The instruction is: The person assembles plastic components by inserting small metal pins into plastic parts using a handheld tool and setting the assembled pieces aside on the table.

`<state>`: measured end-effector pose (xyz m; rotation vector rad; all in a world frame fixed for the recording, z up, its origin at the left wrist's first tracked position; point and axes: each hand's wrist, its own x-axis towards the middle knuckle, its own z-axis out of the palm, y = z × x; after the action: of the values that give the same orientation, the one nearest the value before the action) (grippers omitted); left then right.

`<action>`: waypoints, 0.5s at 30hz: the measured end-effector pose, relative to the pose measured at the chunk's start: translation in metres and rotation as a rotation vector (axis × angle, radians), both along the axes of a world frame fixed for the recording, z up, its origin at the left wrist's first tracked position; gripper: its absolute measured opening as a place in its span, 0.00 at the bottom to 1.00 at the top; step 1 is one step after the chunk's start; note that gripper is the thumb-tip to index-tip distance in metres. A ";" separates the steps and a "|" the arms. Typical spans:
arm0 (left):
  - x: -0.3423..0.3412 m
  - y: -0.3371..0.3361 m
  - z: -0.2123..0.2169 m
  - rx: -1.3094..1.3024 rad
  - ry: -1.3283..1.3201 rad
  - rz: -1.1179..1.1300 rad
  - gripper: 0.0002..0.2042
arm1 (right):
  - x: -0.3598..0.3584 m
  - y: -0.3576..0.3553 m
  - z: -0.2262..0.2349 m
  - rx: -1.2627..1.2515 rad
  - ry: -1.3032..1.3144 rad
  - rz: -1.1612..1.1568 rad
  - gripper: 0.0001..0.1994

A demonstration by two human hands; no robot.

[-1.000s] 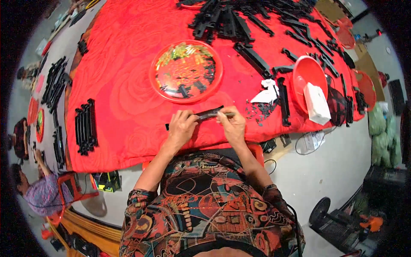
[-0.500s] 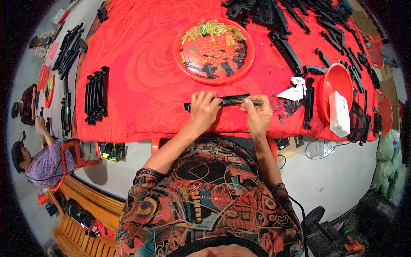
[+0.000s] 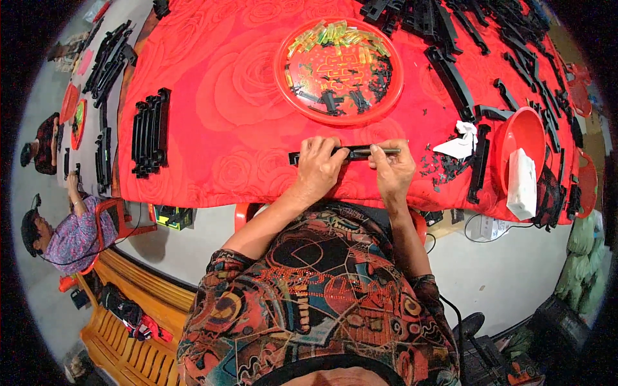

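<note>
A long black plastic strip (image 3: 357, 153) lies crosswise near the front edge of the red-covered table. My left hand (image 3: 318, 165) is closed over its left part, fingers on top and thumb along the near side. In my right hand (image 3: 394, 172), thumb and fingers pinch a slim, grey metallic tool (image 3: 390, 151) at the strip's right end. The tool's exact kind and its tip are hard to make out. Beyond the hands sits a round red tray (image 3: 296, 103) with yellowish clear pieces and small black parts.
Several black strips (image 3: 151, 134) stand side by side at left. To the right are crumpled white tissue (image 3: 458, 145), scattered black bits (image 3: 439, 168), a red bowl (image 3: 515, 132) and a white packet (image 3: 522, 183). Black parts (image 3: 418, 29) pile up at the back. Another person (image 3: 80, 231) sits at far left.
The whole view has shifted slightly, with table things appearing farther right. Both hands stay at the strip, which now lies more level. The tool remains in my right hand.
</note>
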<state>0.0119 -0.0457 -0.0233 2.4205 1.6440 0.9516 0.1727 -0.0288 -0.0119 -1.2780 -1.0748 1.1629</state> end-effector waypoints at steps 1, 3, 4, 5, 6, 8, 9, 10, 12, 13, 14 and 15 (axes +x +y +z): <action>0.000 0.000 0.000 -0.003 -0.001 -0.001 0.09 | 0.000 0.000 0.000 -0.003 -0.001 -0.001 0.06; 0.000 0.000 0.000 0.000 -0.004 0.000 0.09 | 0.000 0.001 0.000 0.004 -0.004 0.015 0.06; 0.000 0.000 0.001 -0.003 -0.004 -0.001 0.09 | 0.001 0.002 0.001 0.001 -0.004 0.014 0.06; 0.000 0.000 0.001 -0.008 0.000 0.000 0.09 | 0.000 0.002 0.003 0.008 0.003 0.019 0.06; -0.001 0.000 0.001 -0.013 0.006 0.002 0.09 | 0.000 0.002 0.004 0.014 0.010 0.025 0.06; -0.001 0.000 0.000 -0.010 0.002 0.001 0.09 | -0.001 0.002 0.008 0.013 -0.002 0.027 0.06; -0.001 0.001 0.000 -0.005 -0.003 0.002 0.09 | 0.000 0.002 0.009 0.015 -0.014 0.030 0.06; -0.001 0.000 0.000 -0.007 -0.003 0.002 0.09 | 0.000 0.002 0.009 0.013 -0.014 0.030 0.06; -0.001 0.001 0.000 -0.004 0.015 0.000 0.09 | 0.000 0.003 0.008 0.005 -0.042 0.042 0.05; -0.001 0.001 0.000 -0.006 0.015 -0.001 0.09 | 0.000 0.004 0.007 0.003 -0.042 0.040 0.05; -0.001 0.001 0.000 -0.009 0.015 -0.010 0.09 | 0.000 0.005 0.005 0.022 -0.091 0.058 0.05; -0.001 0.001 0.000 -0.012 0.015 -0.019 0.09 | 0.000 0.006 0.004 0.041 -0.140 0.077 0.05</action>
<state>0.0107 -0.0444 -0.0234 2.4365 1.6237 0.9210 0.1730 -0.0230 -0.0082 -1.3113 -1.2540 1.1153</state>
